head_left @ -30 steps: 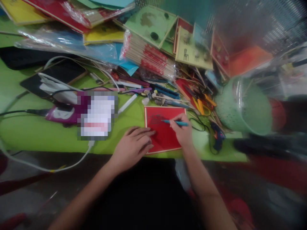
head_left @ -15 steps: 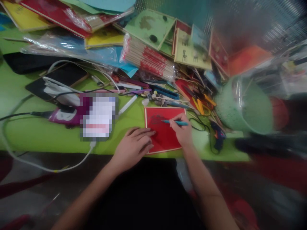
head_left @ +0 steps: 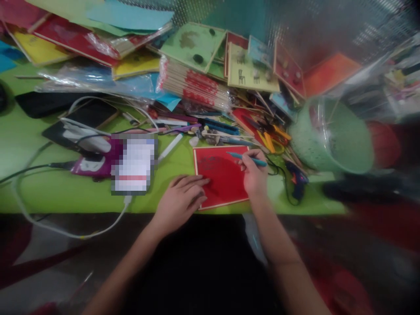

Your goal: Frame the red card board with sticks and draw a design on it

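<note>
A red card with a pale border (head_left: 223, 188) lies flat on the green table. Faint dark drawn marks (head_left: 210, 162) show in its upper left part. My left hand (head_left: 182, 197) rests flat, fingers stretched out, with the fingertips on the card's left side. Between the fingers of my right hand (head_left: 255, 173) is a teal pen (head_left: 247, 159), its tip pointing left over the card's upper part. Whether the tip touches the card I cannot tell.
To the left are a blurred-out phone (head_left: 134, 164) on a white cable and a purple power strip (head_left: 95, 162). Behind the card lie pens, stones and orange-handled scissors (head_left: 271, 140). A glue gun (head_left: 297, 181) and a green basket (head_left: 331, 135) stand right; framed cards (head_left: 193, 46) pile at the back.
My right hand has moved the pen to the right and slightly up, away from the drawn marks. My left hand stays on the card. The view has shifted a little.
</note>
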The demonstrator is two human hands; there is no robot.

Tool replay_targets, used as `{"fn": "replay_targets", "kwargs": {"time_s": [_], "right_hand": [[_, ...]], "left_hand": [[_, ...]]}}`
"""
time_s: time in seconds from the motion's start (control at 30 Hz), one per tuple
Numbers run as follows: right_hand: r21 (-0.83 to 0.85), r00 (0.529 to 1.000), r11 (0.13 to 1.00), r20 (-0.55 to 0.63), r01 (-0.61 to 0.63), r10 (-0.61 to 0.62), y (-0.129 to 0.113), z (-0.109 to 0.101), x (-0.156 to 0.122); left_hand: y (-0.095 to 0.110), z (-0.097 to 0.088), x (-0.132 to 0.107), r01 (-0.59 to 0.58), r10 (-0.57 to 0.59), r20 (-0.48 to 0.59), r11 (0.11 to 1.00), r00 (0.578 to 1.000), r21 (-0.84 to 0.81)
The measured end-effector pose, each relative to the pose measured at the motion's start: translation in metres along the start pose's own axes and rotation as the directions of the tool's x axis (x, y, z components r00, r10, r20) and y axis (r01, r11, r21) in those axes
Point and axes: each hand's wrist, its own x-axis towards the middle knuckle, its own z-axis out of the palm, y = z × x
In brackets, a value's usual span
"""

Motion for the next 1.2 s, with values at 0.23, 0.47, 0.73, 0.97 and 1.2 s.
{"fn": "replay_targets", "kwargs": {"time_s": [0.23,0.47,0.73,0.97,1.2], "right_hand": [[0.124,0.994,0.992,-0.108,0.024,-0.011,-0.003,-0.006,0.009],[0.284,0.982,0.958,-0.172,-0.031,0.083,-0.006,-0.011,0.010],[0.319,0.984,0.948,-0.166,-0.003,0.059,-0.004,-0.016,0.009],[0.288,0.989,0.958,-0.143,0.008,0.035,-0.006,-0.019,0.006],[0.366,0.994,0.931,-0.097,-0.006,0.045,-0.006,-0.024,0.005]], "left_hand": [[0.000,-0.004,-0.001,0.034,-0.039,-0.040,0.991,0.998,-0.126],[-0.006,-0.001,-0.009,0.095,-0.182,-0.246,0.940,0.952,-0.327],[-0.001,-0.008,0.003,0.276,-0.358,-0.299,0.918,0.884,-0.285],[-0.026,-0.024,0.049,0.318,-0.283,-0.369,0.947,0.886,0.038],[-0.050,-0.023,0.081,0.388,-0.292,-0.396,0.902,0.871,0.189]]}}
